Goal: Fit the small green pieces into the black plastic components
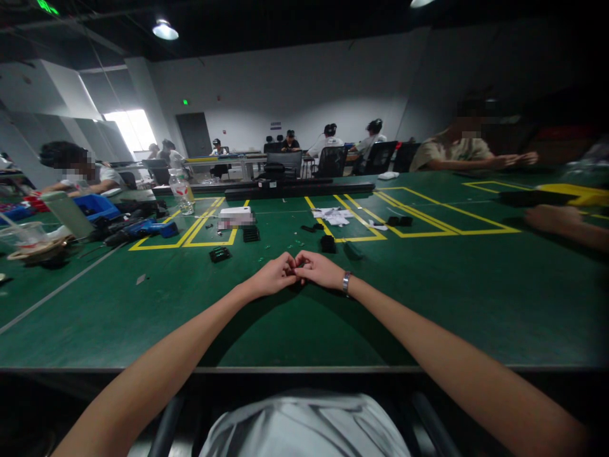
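Note:
My left hand [273, 275] and my right hand [321, 269] meet fingertip to fingertip just above the green table [295, 330]. Both are closed in a pinch around something too small and too hidden to make out. A metal band circles my right wrist. Beyond my fingers, tiny green pieces [299, 243] lie scattered. To the left sits a black holder with green parts [219, 254], and a black slotted block [250, 234] is behind it. Another black block [328, 244] stands just past my right hand.
White papers [333, 216], a white box [236, 218] and a clear bottle [181, 190] stand farther back. A blue power tool [159, 228], a green cup [68, 214] and a blue bin [96, 207] crowd the left. Another person's hand [554, 219] rests at the right.

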The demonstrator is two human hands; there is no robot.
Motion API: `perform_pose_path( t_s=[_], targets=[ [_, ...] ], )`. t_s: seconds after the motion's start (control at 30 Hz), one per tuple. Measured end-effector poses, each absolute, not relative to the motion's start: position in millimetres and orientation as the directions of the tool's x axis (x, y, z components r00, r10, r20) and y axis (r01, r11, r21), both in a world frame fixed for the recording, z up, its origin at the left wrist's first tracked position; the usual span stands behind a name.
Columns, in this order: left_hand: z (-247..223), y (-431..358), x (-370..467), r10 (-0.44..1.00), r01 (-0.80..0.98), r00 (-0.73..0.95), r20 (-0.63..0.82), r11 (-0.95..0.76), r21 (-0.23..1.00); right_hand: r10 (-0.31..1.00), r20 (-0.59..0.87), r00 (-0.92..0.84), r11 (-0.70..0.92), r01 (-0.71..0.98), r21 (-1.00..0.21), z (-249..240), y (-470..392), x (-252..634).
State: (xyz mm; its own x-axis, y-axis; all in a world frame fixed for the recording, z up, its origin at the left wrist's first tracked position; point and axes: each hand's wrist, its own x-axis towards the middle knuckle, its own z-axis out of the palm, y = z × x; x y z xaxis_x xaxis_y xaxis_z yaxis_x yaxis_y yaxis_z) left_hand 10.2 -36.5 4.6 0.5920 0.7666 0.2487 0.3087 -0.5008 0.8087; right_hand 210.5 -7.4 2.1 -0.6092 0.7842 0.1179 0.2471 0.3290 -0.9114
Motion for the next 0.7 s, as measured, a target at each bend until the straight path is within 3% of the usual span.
perform_pose_path(
  t_s=[0.7],
  targets=[
    [2.8,-34.4,9.6,0.749,0.333,0.606,0.267,-0.544,0.77,0.781,0.078,-0.619,0.295,0.257,-0.92,3.6,-7.7,211.1]
  ],
)
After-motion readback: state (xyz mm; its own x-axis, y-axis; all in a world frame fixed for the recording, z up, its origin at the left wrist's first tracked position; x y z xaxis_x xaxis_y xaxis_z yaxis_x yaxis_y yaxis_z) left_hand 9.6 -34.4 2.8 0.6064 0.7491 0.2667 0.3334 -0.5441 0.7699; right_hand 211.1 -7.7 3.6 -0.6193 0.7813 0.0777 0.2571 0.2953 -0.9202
